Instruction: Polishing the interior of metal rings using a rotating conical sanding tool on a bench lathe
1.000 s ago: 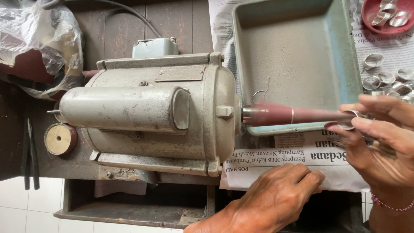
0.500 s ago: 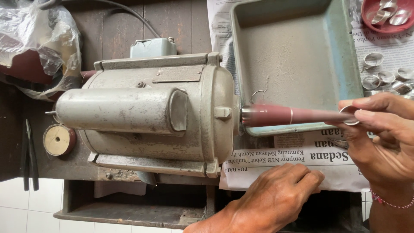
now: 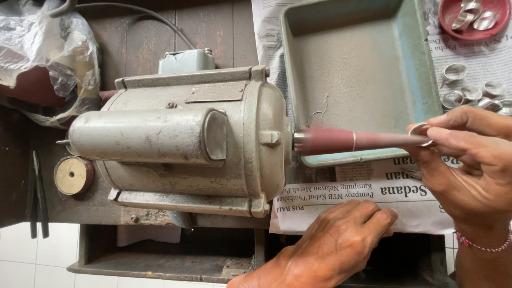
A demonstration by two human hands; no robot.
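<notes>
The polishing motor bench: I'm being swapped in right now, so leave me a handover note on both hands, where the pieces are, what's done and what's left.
Right hand pinches a metal ring at the tip of the tapered red spindle on the grey motor.
Left hand rests flat on the newspaper, holding nothing.
Loose rings lie to the right of the grey-green tray; more sit in the red dish.
Done or pending: cannot tell which rings are worked.

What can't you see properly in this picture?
- Tip of the tapered spindle: head view, hidden by the right hand.
- Ring in that hand: mostly covered by the fingers.
- Red bowl: cut off by the top edge.
- Newspaper: partly under the left hand.
- Dark red thing: veiled by crinkled plastic.
</notes>
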